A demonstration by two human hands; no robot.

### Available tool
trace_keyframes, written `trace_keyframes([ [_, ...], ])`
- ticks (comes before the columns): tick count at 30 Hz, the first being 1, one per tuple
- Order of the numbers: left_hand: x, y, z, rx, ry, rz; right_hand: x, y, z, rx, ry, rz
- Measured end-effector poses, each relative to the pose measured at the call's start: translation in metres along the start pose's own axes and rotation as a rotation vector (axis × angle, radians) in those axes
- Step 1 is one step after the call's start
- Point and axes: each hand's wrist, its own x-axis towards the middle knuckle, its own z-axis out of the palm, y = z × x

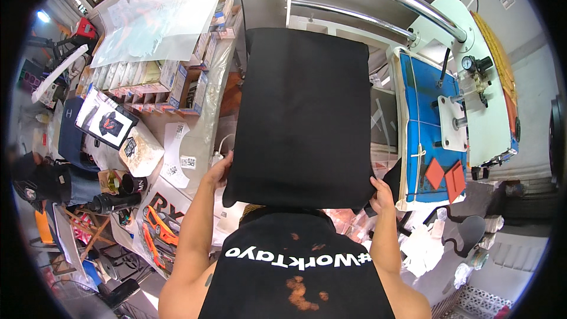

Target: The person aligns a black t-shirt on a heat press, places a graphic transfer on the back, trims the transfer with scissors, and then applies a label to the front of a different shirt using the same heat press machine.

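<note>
The black cloth [301,118] lies spread out in front of the person, its near edge just above the chest of their black sleeveless shirt [266,283]. The left hand [220,171] is against the cloth's near left edge with its fingers bent; some fingers are tucked out of sight, so I cannot tell whether it grips. The right hand [381,194] is closed on the cloth's near right corner, thumb uppermost.

Writing shows all around the cloth, though none on the cloth itself. The shirt on its near side carries a line of white lettering, curved by the lens, with orange-brown stains above and below. Left of the cloth, a white paper cutout [174,150] bears square printed codes, and a poster [158,224] shows big dark letters beside orange cars. A tablet [107,119], farther left of the cloth, displays a dark shirt with a reddish design. Small boxes [192,91] with blue print stand beyond the cutout, left of the cloth, partly covered by a translucent sheet [159,18].

Right of the cloth, a dial gauge [468,62] is too small to read, above a blue pad [416,124] with reddish squares [435,173]. What supports the cloth is hidden beneath it.
</note>
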Motion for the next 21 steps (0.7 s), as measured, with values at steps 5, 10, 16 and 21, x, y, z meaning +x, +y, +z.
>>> trace_keyframes([
  [5,-0.067,0.016,0.023,0.052,-0.059,0.402,-0.026,-0.016,0.003,0.102,0.051,-0.151],
  [10,-0.071,0.008,-0.01,0.146,-0.001,0.389,-0.02,-0.002,-0.004,0.06,0.1,-0.114],
  [16,-0.055,-0.011,-0.046,0.217,0.134,0.392,-0.016,0.006,-0.002,0.043,0.135,-0.067],
  [21,-0.077,-0.017,-0.041,0.16,0.096,0.39,-0.026,0.01,-0.008,-0.007,0.131,-0.051],
])
